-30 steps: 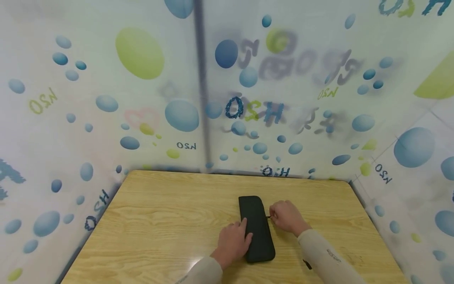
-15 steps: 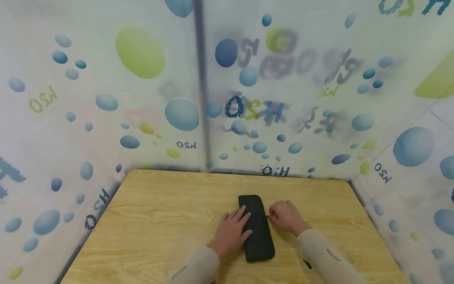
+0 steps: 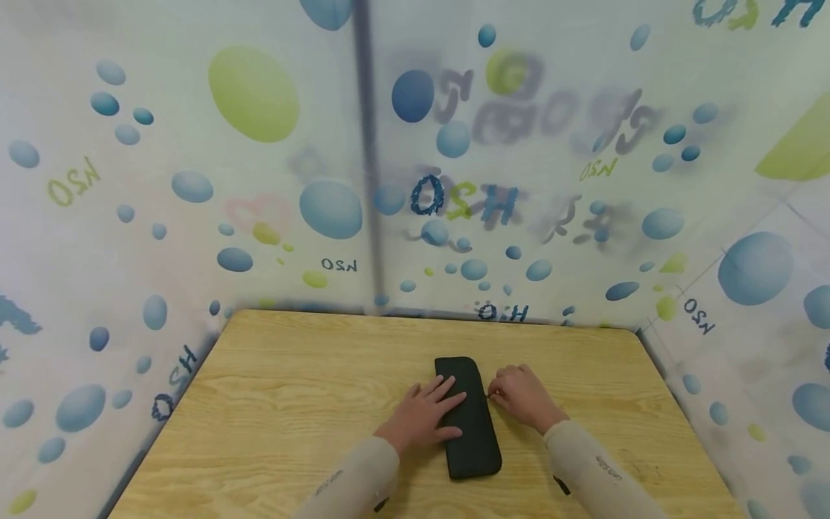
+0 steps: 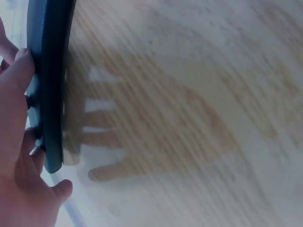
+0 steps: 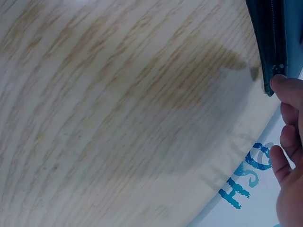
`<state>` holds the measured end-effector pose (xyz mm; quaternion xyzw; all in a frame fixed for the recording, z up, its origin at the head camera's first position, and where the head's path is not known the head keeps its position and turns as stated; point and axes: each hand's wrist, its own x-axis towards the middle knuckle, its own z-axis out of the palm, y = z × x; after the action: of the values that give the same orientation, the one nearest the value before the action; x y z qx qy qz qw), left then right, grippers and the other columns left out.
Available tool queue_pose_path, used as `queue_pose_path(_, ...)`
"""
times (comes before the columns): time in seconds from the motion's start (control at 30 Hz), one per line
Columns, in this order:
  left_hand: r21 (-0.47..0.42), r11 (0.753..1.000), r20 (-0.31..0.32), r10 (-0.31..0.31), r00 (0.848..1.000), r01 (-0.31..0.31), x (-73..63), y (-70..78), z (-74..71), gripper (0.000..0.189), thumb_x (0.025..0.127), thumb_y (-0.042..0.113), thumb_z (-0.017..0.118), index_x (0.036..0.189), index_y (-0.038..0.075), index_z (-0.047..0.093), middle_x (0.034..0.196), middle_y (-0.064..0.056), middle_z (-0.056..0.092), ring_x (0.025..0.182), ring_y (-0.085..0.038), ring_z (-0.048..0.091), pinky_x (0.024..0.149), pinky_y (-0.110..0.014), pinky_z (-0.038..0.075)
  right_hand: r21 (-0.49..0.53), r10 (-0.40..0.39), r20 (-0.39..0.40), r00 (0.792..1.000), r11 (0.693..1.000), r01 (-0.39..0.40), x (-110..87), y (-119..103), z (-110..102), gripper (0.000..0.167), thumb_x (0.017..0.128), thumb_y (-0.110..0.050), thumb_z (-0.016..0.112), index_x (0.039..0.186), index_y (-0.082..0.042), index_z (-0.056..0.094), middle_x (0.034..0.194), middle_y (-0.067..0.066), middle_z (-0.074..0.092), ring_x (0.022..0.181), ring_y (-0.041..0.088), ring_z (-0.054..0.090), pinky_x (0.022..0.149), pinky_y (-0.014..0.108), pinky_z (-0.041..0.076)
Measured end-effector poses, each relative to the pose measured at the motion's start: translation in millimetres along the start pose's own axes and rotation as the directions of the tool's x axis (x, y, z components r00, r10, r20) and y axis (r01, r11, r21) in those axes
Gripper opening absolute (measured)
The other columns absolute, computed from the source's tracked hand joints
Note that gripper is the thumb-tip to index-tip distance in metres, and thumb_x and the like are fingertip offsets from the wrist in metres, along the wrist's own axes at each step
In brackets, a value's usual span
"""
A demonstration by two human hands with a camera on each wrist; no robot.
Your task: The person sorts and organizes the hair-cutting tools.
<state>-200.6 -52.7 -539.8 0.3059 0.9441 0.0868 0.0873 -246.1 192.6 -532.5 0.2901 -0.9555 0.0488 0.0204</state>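
Observation:
A long black zip pouch (image 3: 472,432) lies flat on the wooden table, one end pointing toward the back wall. My left hand (image 3: 423,412) rests on its left side with fingers spread across the top. On the other side, my right hand (image 3: 524,396) pinches the zipper pull at the pouch's right edge. The right wrist view shows the zipper (image 5: 273,33) running along the side, with thumb and fingertips right at the slider (image 5: 278,69). In the left wrist view the pouch (image 4: 49,90) stands edge-on, the left fingers (image 4: 21,71) against it.
The wood-grain table (image 3: 311,389) reaches back to a white wall (image 3: 272,173) printed with blue and green bubbles and lettering. Side walls with the same print close in at left and right. A small black piece (image 3: 561,486) shows by the right sleeve.
My left hand has gone from pressing near the pouch's left edge to lying on it with spread fingers. My right hand keeps its pinch, shifted very slightly left.

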Motion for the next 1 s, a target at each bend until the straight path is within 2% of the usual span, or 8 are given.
queue_pose_path(0.13, 0.025, 1.0, 0.025, -0.014, 1.0, 0.014, 0.9, -0.7, -3.2, 0.061, 0.096, 0.061, 0.042, 0.151, 0.039, 0.031, 0.163, 0.004, 0.022, 0.151, -0.019, 0.022, 0.115, -0.055, 0.032, -0.014, -0.014, -0.009, 1.0, 1.0, 0.014, -2.5, 0.4, 0.2, 0.005, 0.086, -0.023, 0.073, 0.082, -0.022, 0.076, 0.077, -0.009, 0.063, 0.08, 0.013, 0.058, 0.082, 0.039, 0.047)
queue_pose_path(0.3, 0.073, 0.997, 0.013, -0.027, 1.0, 0.026, 0.8, 0.9, -4.5, 0.058, 0.097, 0.06, 0.039, 0.151, 0.041, 0.031, 0.162, 0.007, 0.024, 0.15, -0.017, 0.024, 0.113, -0.053, 0.034, -0.033, -0.037, -0.039, 0.999, 0.999, 0.036, -5.4, 0.5, -0.1, 0.005, 0.085, -0.022, 0.074, 0.081, -0.023, 0.076, 0.075, -0.01, 0.061, 0.077, 0.013, 0.055, 0.08, 0.038, 0.045)
queue_pose_path(0.67, 0.098, 0.994, 0.043, -0.043, 0.998, 0.039, 2.9, 1.7, -1.6, 0.059, 0.096, 0.062, 0.038, 0.151, 0.044, 0.027, 0.163, 0.009, 0.021, 0.151, -0.015, 0.022, 0.115, -0.053, 0.032, -0.049, -0.095, -0.073, 0.993, 0.995, 0.092, -13.5, 3.4, -0.6, 0.005, 0.085, -0.022, 0.074, 0.081, -0.024, 0.076, 0.073, -0.011, 0.059, 0.072, 0.01, 0.051, 0.074, 0.034, 0.041)
queue_pose_path(1.0, 0.113, 0.993, 0.037, -0.044, 0.998, 0.039, 2.9, 2.0, -0.9, 0.058, 0.096, 0.062, 0.038, 0.151, 0.044, 0.028, 0.163, 0.009, 0.022, 0.15, -0.015, 0.023, 0.114, -0.053, 0.033, -0.048, -0.119, -0.055, 0.991, 0.992, 0.117, -19.1, 6.1, 2.9, 0.005, 0.085, -0.024, 0.074, 0.081, -0.027, 0.076, 0.074, -0.015, 0.059, 0.071, 0.006, 0.048, 0.076, 0.032, 0.042)
